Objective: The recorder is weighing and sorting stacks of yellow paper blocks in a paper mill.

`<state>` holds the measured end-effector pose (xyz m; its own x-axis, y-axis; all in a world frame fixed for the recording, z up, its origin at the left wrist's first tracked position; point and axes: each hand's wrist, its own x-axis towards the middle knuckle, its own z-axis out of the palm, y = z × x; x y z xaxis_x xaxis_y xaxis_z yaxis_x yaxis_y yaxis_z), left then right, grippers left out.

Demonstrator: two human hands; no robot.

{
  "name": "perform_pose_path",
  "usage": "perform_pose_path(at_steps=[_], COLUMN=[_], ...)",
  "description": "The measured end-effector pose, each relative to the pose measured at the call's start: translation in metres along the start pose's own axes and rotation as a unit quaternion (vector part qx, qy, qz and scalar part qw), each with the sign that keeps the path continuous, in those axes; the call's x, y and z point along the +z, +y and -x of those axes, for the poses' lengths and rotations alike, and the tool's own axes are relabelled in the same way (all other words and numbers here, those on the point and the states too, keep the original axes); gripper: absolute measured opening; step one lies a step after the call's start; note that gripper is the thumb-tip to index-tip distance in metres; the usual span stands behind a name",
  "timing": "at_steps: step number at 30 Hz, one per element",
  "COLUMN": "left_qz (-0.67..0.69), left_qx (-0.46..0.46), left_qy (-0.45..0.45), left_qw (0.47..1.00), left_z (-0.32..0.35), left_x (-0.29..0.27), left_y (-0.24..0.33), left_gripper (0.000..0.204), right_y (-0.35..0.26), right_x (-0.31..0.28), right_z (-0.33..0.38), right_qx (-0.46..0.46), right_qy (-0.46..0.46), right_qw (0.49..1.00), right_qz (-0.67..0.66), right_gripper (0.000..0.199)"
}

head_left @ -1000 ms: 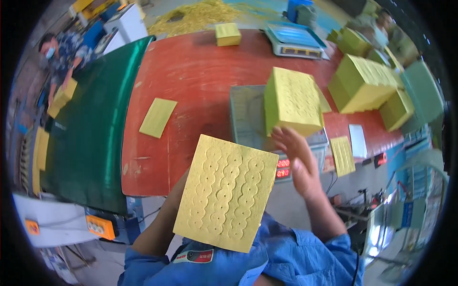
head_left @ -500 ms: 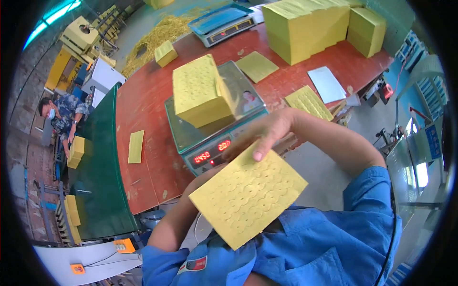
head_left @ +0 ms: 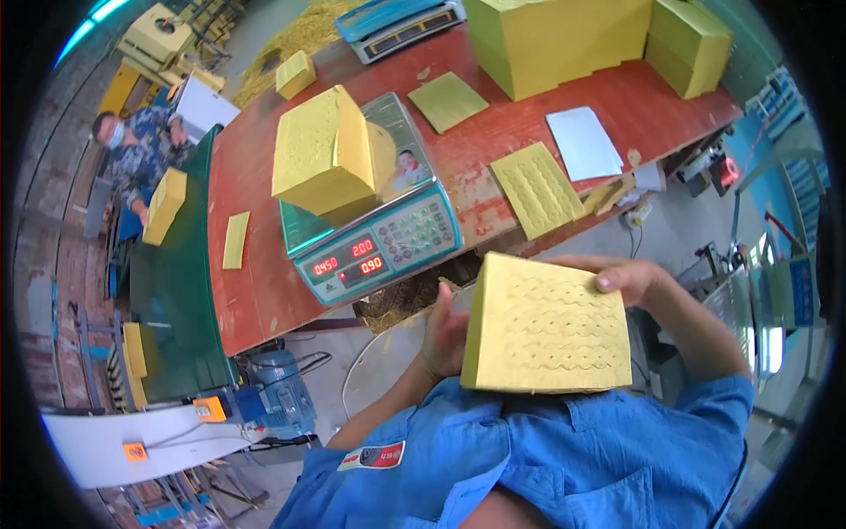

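Observation:
In front of my chest is a thick stack of yellow embossed paper [head_left: 551,331], its wavy, dotted face turned up. My right hand [head_left: 636,280] grips its far right corner, thumb on the face and fingers underneath, out of sight. Beside the stack's left edge is my left hand [head_left: 448,333], open with the thumb raised; some of its fingers are hidden by the stack, so contact is unclear. Another yellow paper stack [head_left: 324,150] rests on the digital scale [head_left: 374,256] ahead, whose red display is lit.
The red table [head_left: 264,291] holds loose yellow sheets [head_left: 538,189], white paper [head_left: 583,144], a small yellow block [head_left: 295,75], a second scale [head_left: 401,31] and tall yellow stacks [head_left: 564,44]. Left, a co-worker [head_left: 141,159] stands past a green surface [head_left: 181,309] near another stack [head_left: 165,207].
The held stack has turned from a slanted diamond to nearly square and moved right, showing its left side. My left hand has come out beside it. The co-worker has raised one hand.

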<state>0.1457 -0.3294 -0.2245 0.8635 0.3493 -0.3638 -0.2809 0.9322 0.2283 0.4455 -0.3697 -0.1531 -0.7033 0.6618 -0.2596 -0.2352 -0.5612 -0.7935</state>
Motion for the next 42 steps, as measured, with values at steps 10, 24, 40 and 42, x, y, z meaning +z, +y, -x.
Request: perform_pose_path(at_steps=[10,24,40,42], left_qz=[-0.083,-0.392,-0.433,-0.45], left_qx=[0.271,0.323,0.233,0.23], left_qy=[-0.073,0.155,0.088,0.086], left_qw=[0.956,0.847,0.866,0.858], left_z=[0.033,0.092,0.084,0.085], left_x=[0.091,0.1,0.051,0.051], left_y=[0.085,0.351,0.374,0.374], left_gripper=[0.088,0.075,0.069,0.067], right_y=[-0.056,-0.19,-0.184,-0.184], right_x=[0.023,0.098,0.109,0.112], right_z=[-0.043,-0.274,-0.289,-0.285], right_qx=[-0.276,-0.265,-0.129,-0.122], right_qy=[0.24,0.335,0.456,0.467], right_qw=[0.922,0.904,0.85,0.84], right_qz=[-0.125,-0.008,0.23,0.247], right_gripper=[0.064,0.067,0.069,0.069])
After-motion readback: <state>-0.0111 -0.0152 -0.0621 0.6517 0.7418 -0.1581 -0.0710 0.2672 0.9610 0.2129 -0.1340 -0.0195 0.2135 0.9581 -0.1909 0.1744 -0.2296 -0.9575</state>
